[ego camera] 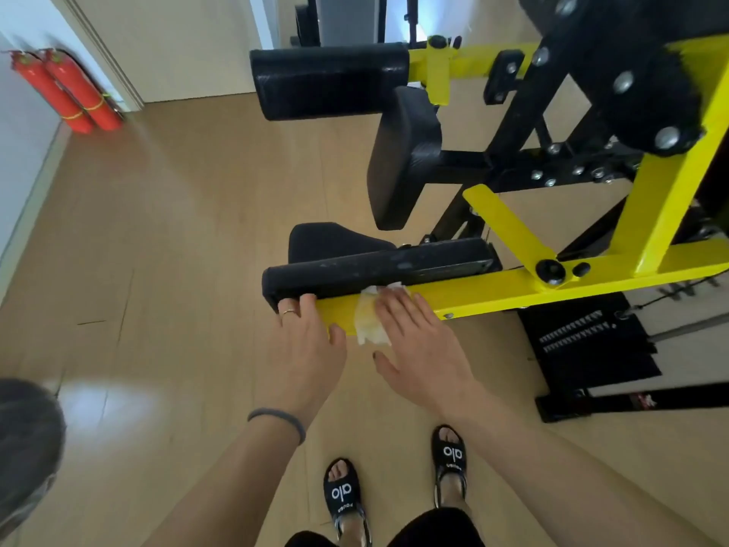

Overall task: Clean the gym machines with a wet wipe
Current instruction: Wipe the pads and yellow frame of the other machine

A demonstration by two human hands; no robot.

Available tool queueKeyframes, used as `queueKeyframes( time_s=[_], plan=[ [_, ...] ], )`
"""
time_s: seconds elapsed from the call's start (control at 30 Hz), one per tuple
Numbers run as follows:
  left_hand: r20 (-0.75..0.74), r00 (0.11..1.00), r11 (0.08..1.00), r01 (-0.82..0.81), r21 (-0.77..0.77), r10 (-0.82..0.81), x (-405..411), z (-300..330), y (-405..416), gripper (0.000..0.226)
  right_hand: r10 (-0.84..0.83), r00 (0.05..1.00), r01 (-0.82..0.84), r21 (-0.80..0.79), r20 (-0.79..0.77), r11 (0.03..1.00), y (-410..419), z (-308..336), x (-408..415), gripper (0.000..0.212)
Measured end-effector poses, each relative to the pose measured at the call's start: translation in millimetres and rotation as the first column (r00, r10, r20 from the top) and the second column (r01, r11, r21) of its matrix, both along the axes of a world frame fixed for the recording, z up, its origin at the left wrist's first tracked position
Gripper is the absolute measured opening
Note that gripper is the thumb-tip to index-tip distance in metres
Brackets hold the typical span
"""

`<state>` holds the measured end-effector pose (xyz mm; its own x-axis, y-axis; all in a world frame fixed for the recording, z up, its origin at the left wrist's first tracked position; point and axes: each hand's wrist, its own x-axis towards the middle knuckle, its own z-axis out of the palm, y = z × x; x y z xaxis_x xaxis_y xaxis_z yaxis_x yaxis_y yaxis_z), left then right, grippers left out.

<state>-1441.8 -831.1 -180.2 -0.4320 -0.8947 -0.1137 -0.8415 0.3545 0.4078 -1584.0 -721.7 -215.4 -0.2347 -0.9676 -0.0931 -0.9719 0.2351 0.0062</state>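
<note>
Right hand (418,341) grip apart: fingers straight and flat, pressing wet wipe (371,323) onto yellow beam (473,296) of gym machine (678,183). Left hand (311,345) grip clamped on beam's near end, fingers curled over top, thumb on lower edge. Black pad (374,270) just above beam. Slides (341,493) read "alo". Open wood floor (157,230) to left; black base plate (591,349) close on right.

A yellow machine frame (493,296) with black pads (327,82), a white wet wipe (369,327), two red fire extinguishers (85,90), black sandals (341,492) lettered in white, and a tan plank floor (177,238).
</note>
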Motion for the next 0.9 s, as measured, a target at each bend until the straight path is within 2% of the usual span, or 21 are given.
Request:
queueKeyframes(
  time_s=[0.1,0.2,0.27,0.33,0.43,0.5,0.67,0.83,0.9],
  plan=[
    [0.096,0.983,0.971,0.173,-0.163,-0.159,-22.4,-3.8,20.1,0.042,-0.227,0.973,0.227,-0.01,-0.042,0.974,50.2,0.6,-65.0,0.077],
    [0.118,0.949,0.938,0.308,-0.156,-0.292,-51.5,-5.3,33.8,0.038,-0.401,0.915,0.402,0.02,-0.041,0.916,74.9,5.3,-104.6,0.087],
    [0.14,0.915,0.902,0.398,-0.167,-0.378,-70.3,-2.5,42.4,0.033,-0.455,0.89,0.455,-0.028,0.021,0.89,66.0,2.7,-101.0,0.094],
    [0.146,0.896,0.883,0.44,-0.167,-0.419,-87.8,1.1,47.8,0.029,-0.421,0.903,0.427,-0.065,0.083,0.902,52.6,-0.4,-81.7,0.09],
    [0.141,0.892,0.883,0.447,-0.143,-0.429,-107.9,5.8,50.2,0.027,-0.19,0.977,0.197,-0.078,0.094,0.977,47.1,-1.7,-60.2,0.079],
    [0.125,0.881,0.873,0.47,-0.131,-0.456,-118.1,7.9,51.4,0.027,-0.088,0.993,0.095,-0.081,0.08,0.992,52.6,1.4,-70.7,0.077],
    [0.093,0.816,0.811,0.578,-0.091,-0.571,-149.0,14.7,64.7,0.024,-0.189,0.982,0.189,-0.001,-0.027,0.982,83.0,3.5,-122.8,0.087],
    [0.128,0.757,0.758,0.65,-0.051,-0.641,-185.6,9.0,74.9,0.047,-0.098,0.978,0.099,-0.006,-0.182,0.995,98.0,-1.9,-136.7,0.086],
    [0.146,0.741,0.746,0.665,-0.034,-0.655,-197.1,6.7,76.1,0.047,-0.097,0.976,0.086,-0.064,-0.196,0.994,100.5,-7.7,-140.2,0.079]
  ],
)
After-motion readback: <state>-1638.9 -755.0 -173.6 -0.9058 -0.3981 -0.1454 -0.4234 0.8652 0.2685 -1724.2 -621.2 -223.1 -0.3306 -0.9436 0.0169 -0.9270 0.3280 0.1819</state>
